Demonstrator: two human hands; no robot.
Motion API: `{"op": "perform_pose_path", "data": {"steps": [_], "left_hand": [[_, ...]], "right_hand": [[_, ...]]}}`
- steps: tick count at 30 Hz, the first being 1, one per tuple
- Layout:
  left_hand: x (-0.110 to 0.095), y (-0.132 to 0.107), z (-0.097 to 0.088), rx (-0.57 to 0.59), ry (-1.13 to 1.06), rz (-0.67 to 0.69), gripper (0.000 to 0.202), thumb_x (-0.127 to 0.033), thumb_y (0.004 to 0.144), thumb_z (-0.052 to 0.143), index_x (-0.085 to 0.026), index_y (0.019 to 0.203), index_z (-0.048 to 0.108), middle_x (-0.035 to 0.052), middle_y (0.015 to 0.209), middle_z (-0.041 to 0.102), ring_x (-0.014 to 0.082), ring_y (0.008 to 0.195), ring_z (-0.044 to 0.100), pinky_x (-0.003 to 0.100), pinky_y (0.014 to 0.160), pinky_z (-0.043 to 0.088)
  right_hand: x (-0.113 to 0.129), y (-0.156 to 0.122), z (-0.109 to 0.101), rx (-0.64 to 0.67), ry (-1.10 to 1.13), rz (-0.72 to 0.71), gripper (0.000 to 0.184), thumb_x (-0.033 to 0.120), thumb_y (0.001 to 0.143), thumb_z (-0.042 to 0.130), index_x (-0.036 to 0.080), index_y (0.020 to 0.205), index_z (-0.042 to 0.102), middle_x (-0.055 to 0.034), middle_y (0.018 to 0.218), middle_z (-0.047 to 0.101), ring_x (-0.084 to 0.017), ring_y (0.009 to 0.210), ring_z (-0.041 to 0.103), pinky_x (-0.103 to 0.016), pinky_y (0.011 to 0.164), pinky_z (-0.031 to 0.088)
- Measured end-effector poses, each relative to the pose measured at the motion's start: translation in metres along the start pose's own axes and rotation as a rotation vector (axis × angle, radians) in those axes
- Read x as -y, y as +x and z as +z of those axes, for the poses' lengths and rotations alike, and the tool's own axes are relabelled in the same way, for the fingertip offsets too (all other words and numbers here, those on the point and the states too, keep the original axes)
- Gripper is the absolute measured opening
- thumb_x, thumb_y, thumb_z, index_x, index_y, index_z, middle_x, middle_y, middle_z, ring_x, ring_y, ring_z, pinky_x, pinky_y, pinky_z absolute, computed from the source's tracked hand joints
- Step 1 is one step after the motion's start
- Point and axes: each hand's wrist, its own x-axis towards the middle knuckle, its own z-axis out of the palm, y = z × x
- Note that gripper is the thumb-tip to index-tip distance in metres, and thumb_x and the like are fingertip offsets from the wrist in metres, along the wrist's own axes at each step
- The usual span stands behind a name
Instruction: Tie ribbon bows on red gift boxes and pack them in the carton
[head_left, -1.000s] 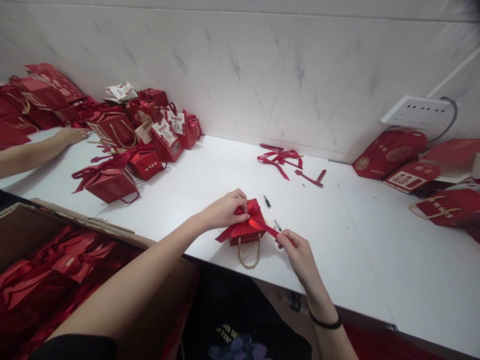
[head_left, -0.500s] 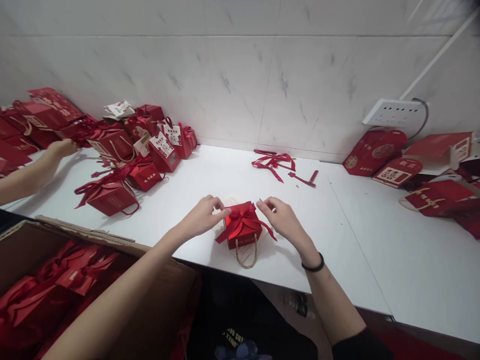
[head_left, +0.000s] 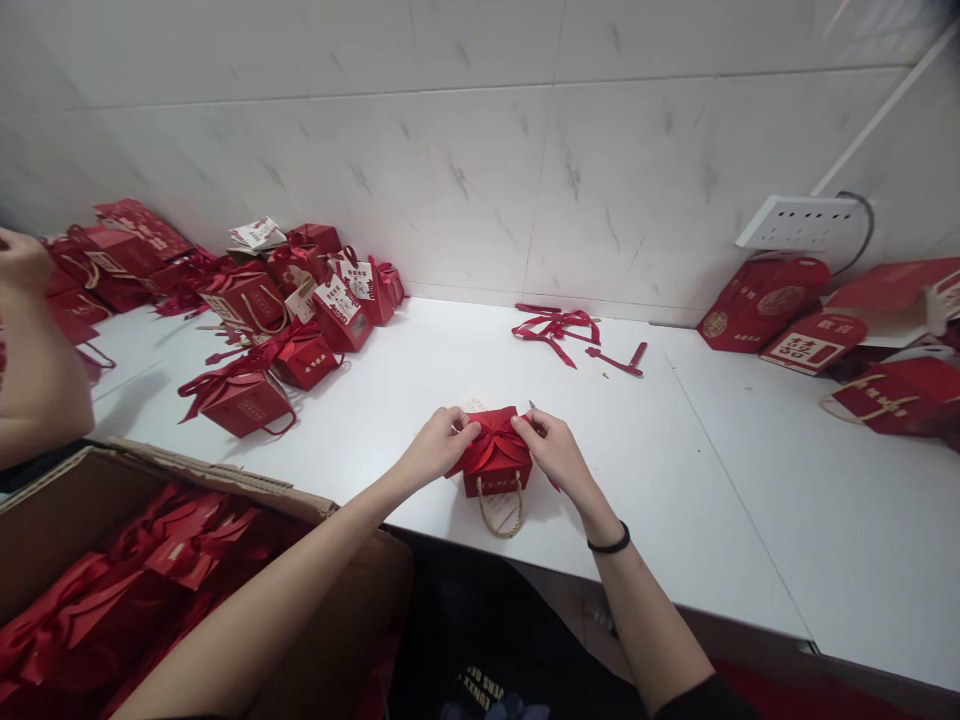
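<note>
A small red gift box (head_left: 498, 484) with a twisted cord handle (head_left: 501, 532) stands on the white table in front of me. Across its top is a red ribbon bow (head_left: 495, 438). My left hand (head_left: 442, 440) pinches the bow's left side between thumb and fingers. On the other side, my right hand (head_left: 546, 440) pinches the bow's right loop. A thin pointed tip (head_left: 531, 405) sticks up from behind the right fingers; the rest of it is hidden. Part of a pale printed card (head_left: 474, 403) shows behind the box.
Several red gift boxes (head_left: 247, 403) stand at the left. An open carton (head_left: 225, 475) of similar boxes is at the front left, near a co-worker's arm (head_left: 45, 370). Loose ribbons (head_left: 555, 325) lie by the wall. At the right are red packages (head_left: 765, 305) and a power strip (head_left: 802, 232).
Both my hands have closed in on the bow, and the right one now grips its loop. The co-worker's arm has come up and nearer at the left. The view has shifted slightly.
</note>
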Motion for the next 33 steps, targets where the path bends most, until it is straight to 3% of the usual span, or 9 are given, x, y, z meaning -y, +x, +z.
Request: {"op": "perform_pose_path", "data": {"steps": [10, 15, 24, 27, 33], "left_hand": [[0.0, -0.002, 0.002, -0.03, -0.016, -0.006, 0.031, -0.042, 0.079, 0.042, -0.016, 0.068, 0.053, 0.0038, 0.074, 0.06, 0.0143, 0.064, 0.055, 0.025, 0.057, 0.041], [0.006, 0.002, 0.002, 0.013, -0.11, -0.016, 0.029, -0.042, 0.077, 0.046, -0.016, 0.066, 0.05, 0.0027, 0.068, 0.059, 0.0138, 0.061, 0.054, 0.025, 0.055, 0.042], [0.008, -0.002, 0.004, -0.01, -0.149, -0.068, 0.03, -0.043, 0.076, 0.047, -0.018, 0.06, 0.039, -0.0048, 0.05, 0.045, 0.008, 0.044, 0.04, 0.021, 0.043, 0.03], [0.008, -0.002, 0.005, -0.013, -0.163, -0.101, 0.03, -0.043, 0.075, 0.047, -0.018, 0.06, 0.038, -0.0045, 0.052, 0.046, 0.0079, 0.045, 0.04, 0.021, 0.044, 0.029], [0.0, -0.001, 0.006, -0.055, -0.112, -0.089, 0.037, -0.05, 0.077, 0.043, -0.016, 0.065, 0.052, -0.0002, 0.061, 0.055, 0.0106, 0.051, 0.046, 0.023, 0.048, 0.032]], "right_hand": [[-0.005, -0.007, 0.007, -0.075, 0.071, -0.07, 0.038, 0.048, 0.082, 0.049, 0.02, 0.059, 0.039, 0.004, 0.057, 0.037, -0.013, 0.056, 0.036, -0.026, 0.053, 0.029], [-0.008, -0.006, 0.006, -0.078, 0.116, -0.045, 0.033, 0.048, 0.081, 0.05, 0.02, 0.065, 0.045, 0.0026, 0.061, 0.044, -0.014, 0.059, 0.041, -0.027, 0.056, 0.033], [-0.017, -0.008, 0.01, -0.056, 0.316, 0.007, 0.033, 0.047, 0.077, 0.055, 0.019, 0.062, 0.046, 0.0016, 0.061, 0.045, -0.015, 0.059, 0.042, -0.026, 0.056, 0.036], [-0.016, -0.009, 0.01, -0.054, 0.323, 0.013, 0.032, 0.046, 0.076, 0.056, 0.019, 0.062, 0.046, 0.0016, 0.061, 0.046, -0.014, 0.059, 0.042, -0.026, 0.055, 0.036], [-0.014, -0.008, 0.007, -0.021, 0.288, 0.009, 0.035, 0.047, 0.08, 0.052, 0.019, 0.06, 0.043, 0.0031, 0.058, 0.041, -0.013, 0.057, 0.038, -0.025, 0.054, 0.032]]}}
